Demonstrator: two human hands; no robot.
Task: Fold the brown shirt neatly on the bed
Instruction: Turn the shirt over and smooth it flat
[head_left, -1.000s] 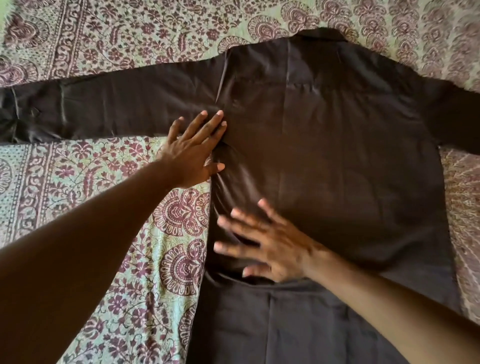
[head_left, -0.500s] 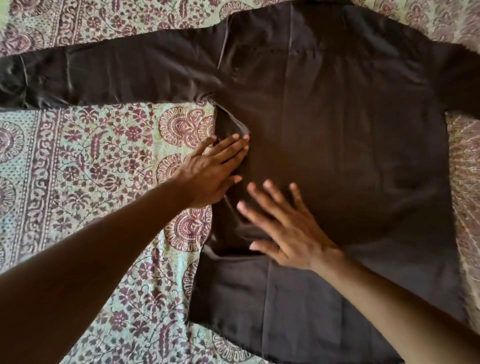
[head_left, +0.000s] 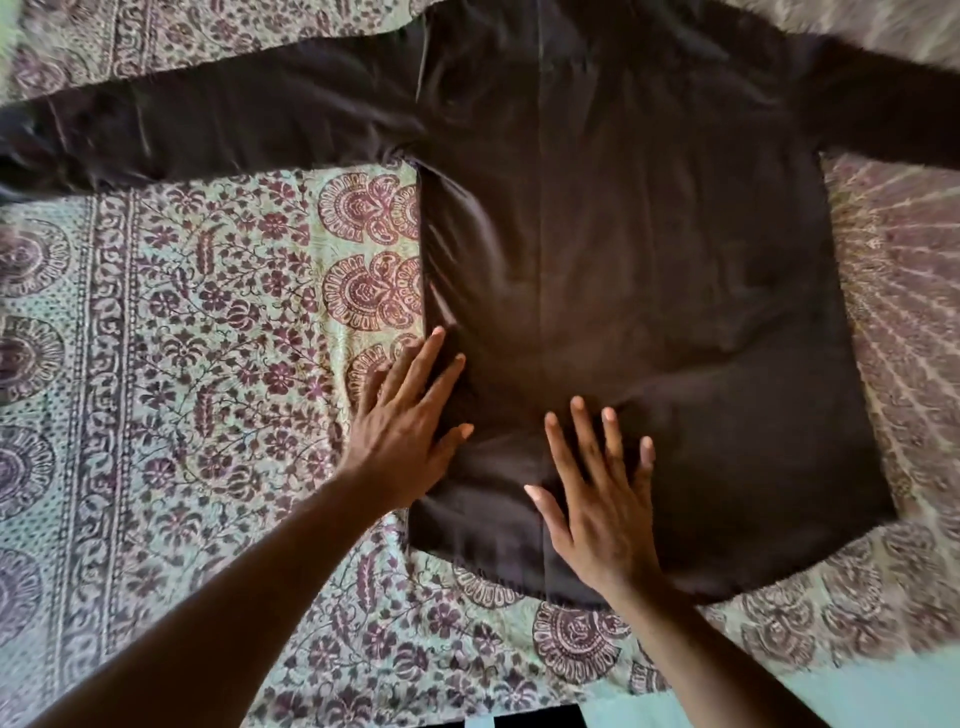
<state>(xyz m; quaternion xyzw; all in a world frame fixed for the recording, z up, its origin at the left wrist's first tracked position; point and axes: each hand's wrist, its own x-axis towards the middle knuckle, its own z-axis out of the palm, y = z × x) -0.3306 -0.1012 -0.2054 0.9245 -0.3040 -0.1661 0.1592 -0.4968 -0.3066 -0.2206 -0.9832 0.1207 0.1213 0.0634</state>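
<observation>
Fingers (head_left: 582, 447) of both hands spread flat on brown shirt (head_left: 675, 260).

Brown shirt (head_left: 649, 270): smooth cloth, faint sheen. Bedspread (head_left: 208, 364): matt printed cotton-like cloth.

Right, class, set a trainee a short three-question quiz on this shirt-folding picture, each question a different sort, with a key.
1. True or false: the brown shirt has both sleeves folded in.
2. Which hand lies across the shirt's side edge: A left hand, B right hand?
3. Fill in: the shirt lies on a patterned ____.

Key: 1 false, both sleeves lie spread out; 2 A; 3 bedspread.
</observation>
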